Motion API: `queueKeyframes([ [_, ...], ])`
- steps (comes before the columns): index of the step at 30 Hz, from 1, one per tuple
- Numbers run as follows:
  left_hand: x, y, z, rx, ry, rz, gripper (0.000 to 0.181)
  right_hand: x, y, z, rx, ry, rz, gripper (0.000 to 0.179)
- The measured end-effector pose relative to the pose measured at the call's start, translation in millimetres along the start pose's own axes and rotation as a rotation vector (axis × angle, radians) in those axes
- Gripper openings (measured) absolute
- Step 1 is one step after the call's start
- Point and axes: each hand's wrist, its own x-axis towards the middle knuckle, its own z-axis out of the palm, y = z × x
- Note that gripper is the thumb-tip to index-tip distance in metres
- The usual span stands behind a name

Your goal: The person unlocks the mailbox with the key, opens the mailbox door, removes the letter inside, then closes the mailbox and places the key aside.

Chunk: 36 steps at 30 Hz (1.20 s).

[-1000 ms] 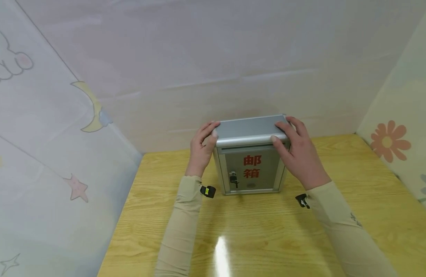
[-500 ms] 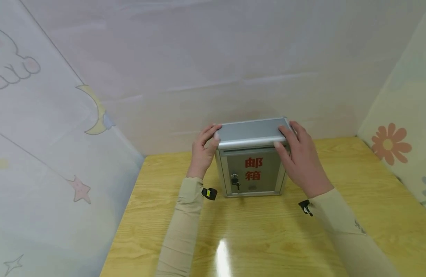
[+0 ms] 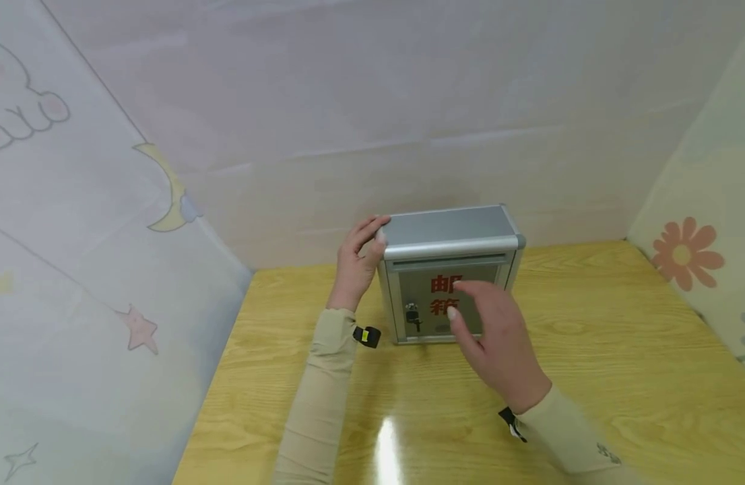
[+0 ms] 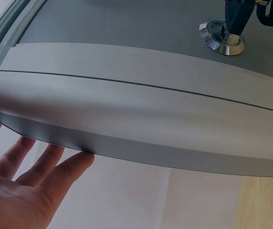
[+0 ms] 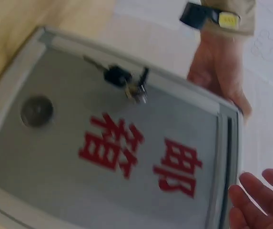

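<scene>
Left hand [image 3: 355, 266] spread on upper left edge of mailbox [image 3: 443, 263] upright on bench [image 3: 603, 323], right hand [image 3: 500, 337] empty, parted, before it: probable steadying step, narrower pinch advisable next for keys [image 3: 412, 315].

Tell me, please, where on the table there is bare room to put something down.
The table looks bare between the left wall and left sleeve, between left sleeve and right sleeve, and between the mailbox and right wall. It is crowded at the mailbox's front, where the right hand hovers, and at its upper left edge, which the left hand touches.
</scene>
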Motion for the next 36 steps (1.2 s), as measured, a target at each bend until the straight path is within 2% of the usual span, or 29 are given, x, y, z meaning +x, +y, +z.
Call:
queueKeyframes([
  [1, -0.8, 5.8, -0.3, -0.007, -0.004, 0.002, 0.045, -3.0, -1, 4, -0.002, -0.038, -0.002, 0.041],
  [5, -0.8, 7.3, 0.0, -0.009, -0.003, 0.019, 0.045, -11.3, -3, 23, -0.035, -0.172, 0.015, 0.029],
  [8, -0.6, 7.5, 0.6, -0.003, 0.001, 0.024, 0.045, -15.6, -2, 37, -0.087, -0.274, 0.070, 0.021],
  [11, -0.2, 7.6, 1.0, -0.001, 0.005, 0.021, 0.045, -19.1, 0, 48, -0.133, -0.367, 0.131, 0.021],
  [14, 0.2, 7.7, 1.1, -0.001, 0.005, 0.016, 0.045, -21.1, 2, 58, -0.169, -0.417, 0.163, 0.024],
  [28, 0.5, 7.0, 1.8, 0.008, 0.009, 0.023, 0.042, -15.0, 6, 80, -0.222, -0.419, 0.302, 0.035],
  [36, -0.1, 6.5, -0.1, 0.010, 0.013, 0.027, 0.042, -12.8, 4, 84, -0.227, -0.410, 0.315, 0.034],
])
